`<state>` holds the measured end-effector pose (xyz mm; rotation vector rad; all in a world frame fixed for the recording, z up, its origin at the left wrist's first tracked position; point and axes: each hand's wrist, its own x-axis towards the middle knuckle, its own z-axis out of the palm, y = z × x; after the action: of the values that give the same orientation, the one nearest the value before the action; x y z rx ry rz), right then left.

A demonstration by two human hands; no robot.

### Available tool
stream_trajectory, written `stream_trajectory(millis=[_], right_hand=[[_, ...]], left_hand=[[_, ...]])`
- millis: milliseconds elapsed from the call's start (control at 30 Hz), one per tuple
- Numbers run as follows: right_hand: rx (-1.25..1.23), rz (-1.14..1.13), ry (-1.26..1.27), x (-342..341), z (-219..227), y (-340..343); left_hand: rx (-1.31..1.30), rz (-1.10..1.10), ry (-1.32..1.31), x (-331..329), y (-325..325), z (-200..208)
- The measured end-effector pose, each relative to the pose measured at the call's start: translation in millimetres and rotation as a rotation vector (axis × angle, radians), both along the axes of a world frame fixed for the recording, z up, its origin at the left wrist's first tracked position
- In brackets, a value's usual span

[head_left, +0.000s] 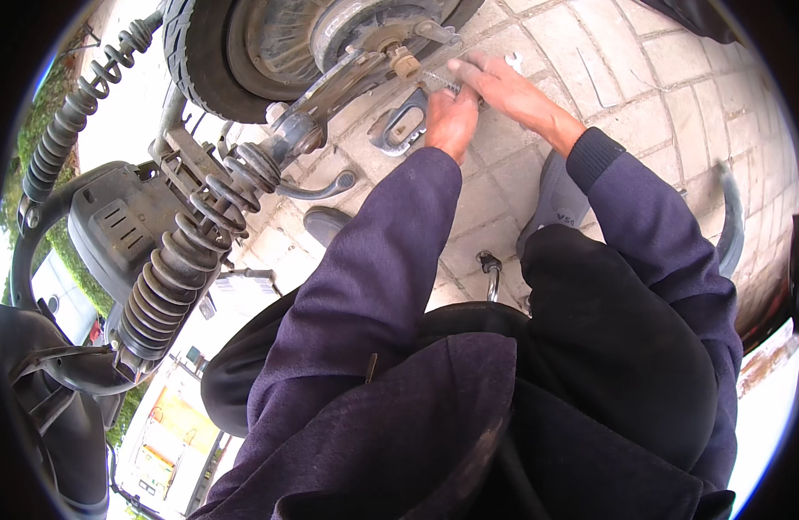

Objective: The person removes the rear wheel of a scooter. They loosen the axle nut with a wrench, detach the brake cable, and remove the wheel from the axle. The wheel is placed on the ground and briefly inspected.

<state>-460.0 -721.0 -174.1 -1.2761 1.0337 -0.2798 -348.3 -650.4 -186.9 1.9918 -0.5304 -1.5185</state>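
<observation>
Spreading out under everything, pale paving [668, 65] fills the ground, with greenery [74, 269] beyond it at the far left. Over it bends a person in a dark jacket [347, 269] and black trousers [620, 338], a grey shoe [560, 204] planted on the bricks. Ahead and to the person's left stands the wheel [282, 52], dusty at the hub, and nearer to me on that side come a coiled shock [170, 295] and a grey box [118, 212]. Both hands meet just right of the axle nut [405, 65]. The left hand [452, 121] is curled closed around the near end of a thin ridged rod [440, 81], which runs from there toward the nut. The right hand [516, 95] reaches across with fingers half bent, close against the left; I can't tell whether it grips anything. A metal bracket [404, 127] lies on the paving left of the left hand, and a small wrench [514, 62] just beyond the right.
</observation>
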Motion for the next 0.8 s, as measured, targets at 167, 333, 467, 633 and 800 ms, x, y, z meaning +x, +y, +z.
stream_trajectory(millis=[167,333,467,633,800], right_hand=[[-0.019,0.159,-0.169,3.9,3.8,5.7],[-0.381,0.112,-0.042,10.4,1.3,8.2],[-0.590,0.131,0.094,5.8,1.5,2.2],[-0.856,0.274,0.203,9.2,8.2,-4.1],[-0.898,0.450,0.303,9.5,16.7,-9.7]], left_hand=[[-0.237,-0.060,-0.134,-22.0,18.2,-1.4],[-0.064,-0.349,0.050,-10.5,24.7,11.6],[-0.350,-0.115,-0.617,25.8,51.2,49.8],[-0.391,-0.230,-1.264,64.3,65.1,66.8],[-0.435,-0.345,-1.426,66.1,67.2,55.2]])
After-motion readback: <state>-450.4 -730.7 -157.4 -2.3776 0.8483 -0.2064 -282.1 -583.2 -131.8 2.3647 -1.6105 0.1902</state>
